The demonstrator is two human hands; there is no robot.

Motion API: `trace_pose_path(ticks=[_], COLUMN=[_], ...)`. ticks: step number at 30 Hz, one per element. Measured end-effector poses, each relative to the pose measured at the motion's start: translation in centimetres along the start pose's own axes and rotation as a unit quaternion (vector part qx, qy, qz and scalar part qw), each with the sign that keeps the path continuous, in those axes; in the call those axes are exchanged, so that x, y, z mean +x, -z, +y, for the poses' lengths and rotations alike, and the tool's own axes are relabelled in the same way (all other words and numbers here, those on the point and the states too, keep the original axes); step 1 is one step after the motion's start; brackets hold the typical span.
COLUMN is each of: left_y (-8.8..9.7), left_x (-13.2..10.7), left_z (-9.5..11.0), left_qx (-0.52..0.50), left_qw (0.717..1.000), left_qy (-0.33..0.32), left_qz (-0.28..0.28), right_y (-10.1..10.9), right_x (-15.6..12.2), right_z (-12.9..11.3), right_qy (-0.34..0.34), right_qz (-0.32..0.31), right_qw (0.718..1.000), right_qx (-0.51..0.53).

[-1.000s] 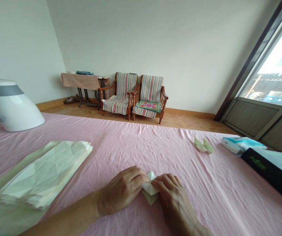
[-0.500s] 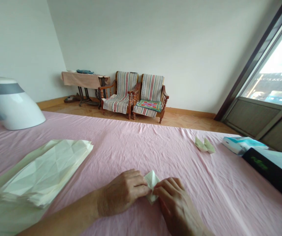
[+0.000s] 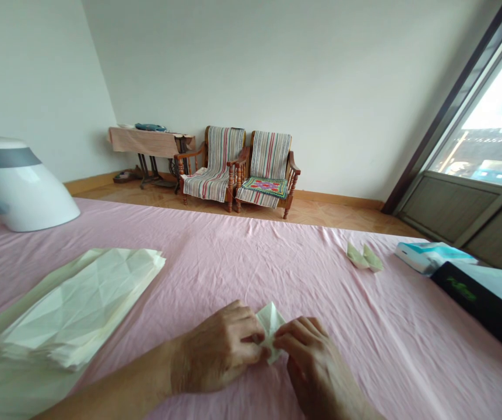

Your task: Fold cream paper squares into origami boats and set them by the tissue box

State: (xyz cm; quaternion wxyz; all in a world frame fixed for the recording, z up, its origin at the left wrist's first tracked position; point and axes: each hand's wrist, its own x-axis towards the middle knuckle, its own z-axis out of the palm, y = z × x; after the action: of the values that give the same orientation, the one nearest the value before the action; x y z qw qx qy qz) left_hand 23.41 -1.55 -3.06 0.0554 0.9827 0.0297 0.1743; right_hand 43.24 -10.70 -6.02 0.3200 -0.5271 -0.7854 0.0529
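Observation:
A small pale green folded paper piece (image 3: 271,320) lies near the front edge of the pink tablecloth (image 3: 242,256). My left hand (image 3: 216,353) pinches its left side with curled fingers. My right hand (image 3: 316,364) pinches its right side, fingertips pressed together against the paper. Both hands meet over it, and its lower part is hidden between the fingers.
A stack of creased pale paper sheets (image 3: 76,306) lies at the left. A white kettle (image 3: 14,184) stands at the far left. A finished folded paper shape (image 3: 363,257) sits at the right, near a tissue pack (image 3: 430,256) and a black box (image 3: 483,303).
The paper piece has been folded smaller and turned between my fingers. Both hands have drawn slightly closer together and nearer to me.

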Motion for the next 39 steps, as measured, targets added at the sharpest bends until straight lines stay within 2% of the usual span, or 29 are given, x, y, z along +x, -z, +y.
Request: trace_pose_path(ticks=[4,7,13,16,23,28,33,36,39], left_y=[0.9,1.5,1.9,2.0,1.6,1.1,0.9,0.8,0.7], left_x=[-0.1,0.0,0.1,0.2,-0.1,-0.5,-0.6,-0.6,-0.5], left_z=[0.8,1.3,1.6,1.6,1.6,1.5,1.4,1.4,1.5], left_qx=[-0.022,-0.032,-0.04,-0.036,-0.017,0.001,0.0,-0.005,-0.011], left_qw=[0.998,0.997,0.993,0.992,0.992,0.992,0.994,0.992,0.992], left_qy=[0.037,0.054,0.07,0.075,0.08,0.08,0.077,0.088,0.101], left_qz=[-0.041,-0.054,-0.084,-0.094,-0.092,-0.094,-0.081,-0.085,-0.077], right_y=[0.2,0.1,-0.1,-0.1,-0.3,-0.4,-0.2,-0.1,-0.5], right_x=[-0.2,-0.2,0.2,0.2,-0.2,-0.8,-0.9,-0.3,0.3], right_z=[0.5,0.7,0.6,0.4,0.2,0.4,0.7,0.6,0.8], right_qy=[-0.038,-0.04,-0.01,-0.012,-0.024,-0.035,-0.068,-0.07,-0.068], right_qz=[0.03,0.048,-0.004,-0.008,0.018,0.005,0.031,0.022,0.003], right_qw=[0.999,0.998,1.0,1.0,0.993,0.987,0.99,0.994,0.994], right_qx=[0.018,0.011,-0.011,-0.027,-0.114,-0.159,-0.122,-0.082,-0.088])
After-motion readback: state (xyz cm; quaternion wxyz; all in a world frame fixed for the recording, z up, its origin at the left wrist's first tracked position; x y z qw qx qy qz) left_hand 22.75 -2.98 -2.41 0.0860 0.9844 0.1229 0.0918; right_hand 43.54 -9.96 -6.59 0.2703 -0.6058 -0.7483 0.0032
